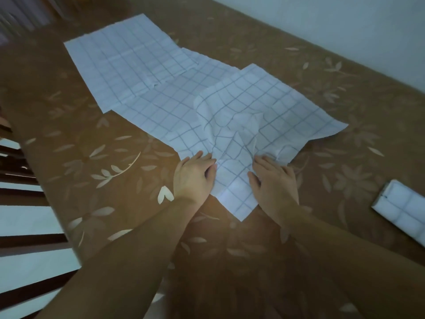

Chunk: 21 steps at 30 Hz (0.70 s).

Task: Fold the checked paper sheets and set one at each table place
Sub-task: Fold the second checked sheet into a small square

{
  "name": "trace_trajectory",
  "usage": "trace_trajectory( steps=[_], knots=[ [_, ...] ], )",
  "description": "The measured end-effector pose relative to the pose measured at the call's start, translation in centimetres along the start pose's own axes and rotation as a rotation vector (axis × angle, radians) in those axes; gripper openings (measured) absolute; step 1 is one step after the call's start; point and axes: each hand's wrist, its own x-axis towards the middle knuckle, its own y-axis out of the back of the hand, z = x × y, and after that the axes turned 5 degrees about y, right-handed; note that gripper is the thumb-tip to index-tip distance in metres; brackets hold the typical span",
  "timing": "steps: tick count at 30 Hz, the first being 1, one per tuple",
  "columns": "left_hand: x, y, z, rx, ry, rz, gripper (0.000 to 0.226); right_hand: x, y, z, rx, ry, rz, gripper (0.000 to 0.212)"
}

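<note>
Three white checked paper sheets overlap on the brown flowered table. The nearest sheet [259, 111] is crumpled in its middle, with one corner pointing toward me. My left hand [194, 177] grips its left edge, fingers curled over the paper. On the near right part of the same sheet, my right hand [273, 180] gathers a raised fold under its fingertips. A middle sheet [165, 107] lies flat beneath it, and a far sheet [122, 56] lies flat behind. A folded checked sheet [401, 209] sits apart at the right edge of view.
The table's brown cloth with pale leaf print [92, 157] spreads all around the sheets. Its left edge drops off beside dark wooden chair slats [20, 180]. A pale wall [345, 24] runs along the far right side.
</note>
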Motion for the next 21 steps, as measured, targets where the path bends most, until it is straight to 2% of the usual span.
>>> trace_trajectory(
  steps=[4,6,10,12,14,17,19,21],
  knots=[
    [-2.0,3.7,1.4,-0.008,0.097,-0.096,0.024,-1.4,2.7,-0.9,0.111,0.038,0.012,0.021],
    [-3.3,5.9,2.0,0.059,0.138,-0.275,0.02,-2.0,4.6,-1.1,0.136,0.067,0.006,0.025],
    [-5.9,9.4,3.3,0.203,0.008,-0.61,0.023,-3.1,9.3,-1.6,0.082,0.066,-0.061,0.017],
    [-6.4,11.5,3.9,0.196,-0.037,-0.622,0.026,-3.8,12.4,-2.3,0.062,0.106,-0.021,0.009],
    [-6.4,14.2,4.9,0.132,-0.041,-0.579,0.022,-4.8,15.9,-3.7,0.043,0.154,0.019,0.01],
    [-6.1,18.4,6.2,0.014,-0.046,-0.527,0.05,-7.1,21.2,-6.6,-0.014,0.181,0.144,0.015],
    [-6.7,21.0,8.0,0.011,-0.11,-0.571,0.077,-9.2,24.6,-8.8,0.009,0.171,0.195,0.018],
    [-8.1,23.3,10.3,-0.026,-0.181,-0.642,0.089,-11.2,27.6,-10.5,0.018,0.188,0.26,0.02]
  ],
)
